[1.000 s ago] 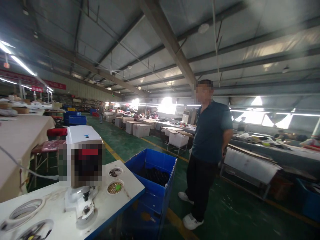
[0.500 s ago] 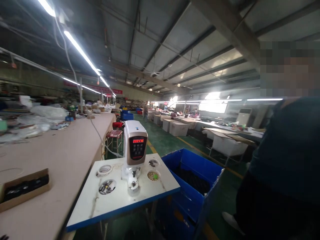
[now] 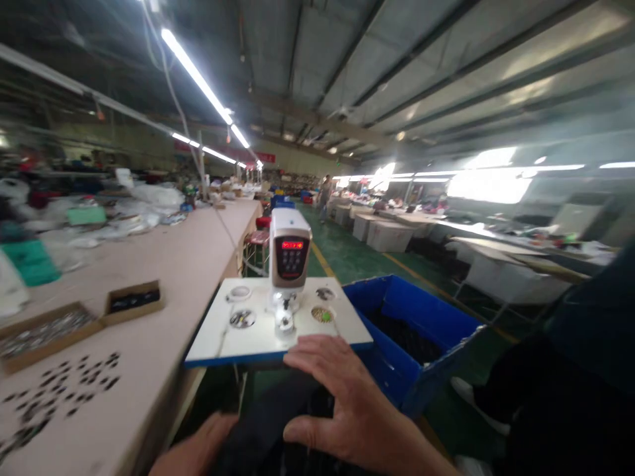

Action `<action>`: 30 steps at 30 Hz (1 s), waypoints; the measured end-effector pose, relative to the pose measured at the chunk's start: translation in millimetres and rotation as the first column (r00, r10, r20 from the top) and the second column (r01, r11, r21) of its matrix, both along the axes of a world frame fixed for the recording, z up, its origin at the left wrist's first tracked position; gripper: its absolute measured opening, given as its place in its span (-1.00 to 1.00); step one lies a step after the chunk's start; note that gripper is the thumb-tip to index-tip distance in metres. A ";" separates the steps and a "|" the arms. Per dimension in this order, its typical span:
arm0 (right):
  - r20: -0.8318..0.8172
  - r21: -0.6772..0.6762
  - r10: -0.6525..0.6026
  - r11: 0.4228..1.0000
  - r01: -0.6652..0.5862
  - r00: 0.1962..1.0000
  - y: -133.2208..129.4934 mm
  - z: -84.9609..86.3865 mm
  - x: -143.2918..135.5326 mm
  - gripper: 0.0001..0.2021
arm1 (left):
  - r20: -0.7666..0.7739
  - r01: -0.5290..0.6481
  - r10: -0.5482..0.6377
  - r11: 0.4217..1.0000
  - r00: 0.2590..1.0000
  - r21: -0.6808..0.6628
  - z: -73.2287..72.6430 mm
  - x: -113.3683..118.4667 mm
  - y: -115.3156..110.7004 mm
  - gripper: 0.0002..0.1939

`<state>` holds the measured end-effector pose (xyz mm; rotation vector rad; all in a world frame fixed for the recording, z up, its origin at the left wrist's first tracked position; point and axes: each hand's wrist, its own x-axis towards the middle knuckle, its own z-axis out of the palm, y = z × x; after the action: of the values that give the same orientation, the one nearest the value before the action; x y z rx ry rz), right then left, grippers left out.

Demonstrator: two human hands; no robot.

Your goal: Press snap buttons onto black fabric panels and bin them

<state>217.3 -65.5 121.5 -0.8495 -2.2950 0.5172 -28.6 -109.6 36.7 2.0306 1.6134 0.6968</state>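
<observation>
Dark cloth (image 3: 270, 410) by the right hand (image 3: 344, 393) seemingly runs lengthwise toward the machine (image 3: 290, 254).

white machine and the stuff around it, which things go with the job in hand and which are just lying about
Probably the job: left hand, right hand, dark item between them, machine, blue bin.
Seemingly just lying about: teal bundle, plastic wrap, red stool.

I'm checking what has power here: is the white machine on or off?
On: the white machine has red characters glowing on its dark front panel.
</observation>
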 end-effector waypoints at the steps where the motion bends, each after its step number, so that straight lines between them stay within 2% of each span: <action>1: 0.050 0.077 0.043 0.996 -0.047 0.998 -5.9 7.1 -8.0 -0.32 | -0.004 -0.005 0.005 0.999 1.000 -0.038 3.5 -5.0 -6.0 -0.69; 3: 0.126 0.132 0.119 0.982 -0.136 0.985 -5.7 6.7 -24.3 -0.27 | -0.011 -0.014 0.013 0.997 1.000 -0.078 12.9 -12.3 -14.1 -0.64; 5: 0.181 0.081 0.174 0.978 -0.191 0.968 4.2 -9.3 -40.7 -0.26 | -0.003 -0.015 0.015 0.996 1.000 -0.090 22.6 -17.0 -14.6 -0.71; 8: 0.177 -0.123 0.229 0.970 -0.209 0.957 20.9 -38.8 -60.6 -0.44 | 0.073 0.008 0.003 0.988 0.997 -0.153 29.7 -24.1 -10.3 -0.78; 11: 0.150 -0.297 0.290 0.925 -0.236 0.945 29.5 -52.1 -71.3 -0.72 | 0.148 0.055 -0.026 0.978 0.989 -0.200 27.8 -32.9 -12.8 -0.76; 14: 0.147 -0.376 0.343 0.887 -0.268 0.928 30.5 -51.9 -77.8 -0.87 | 0.202 0.080 -0.019 0.952 0.979 -0.296 24.5 -43.0 -19.3 -0.67; 17: 0.127 -0.418 0.346 0.868 -0.267 0.929 30.9 -49.2 -85.0 -0.89 | 0.266 0.122 -0.003 0.894 0.964 -0.431 25.0 -53.9 -23.4 -0.57; 20: 0.110 -0.471 0.338 0.846 -0.250 0.935 34.4 -47.4 -93.0 -0.90 | 0.301 0.138 0.035 0.834 0.953 -0.535 27.0 -64.3 -24.9 -0.58; 24: 0.079 -0.552 0.338 0.798 -0.241 0.938 39.3 -48.0 -102.0 -0.87 | 0.273 0.093 0.062 0.848 0.960 -0.521 26.4 -75.7 -24.2 -0.65; 30: -0.002 -0.536 0.286 0.809 -0.242 0.958 40.7 -50.0 -113.0 -0.82 | 0.252 0.046 0.084 0.882 0.964 -0.468 25.8 -87.4 -16.7 -0.70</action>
<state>104.4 -24.8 71.4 -0.8048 -2.3877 1.3168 -115.9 -126.2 62.5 1.5023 1.4706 0.4942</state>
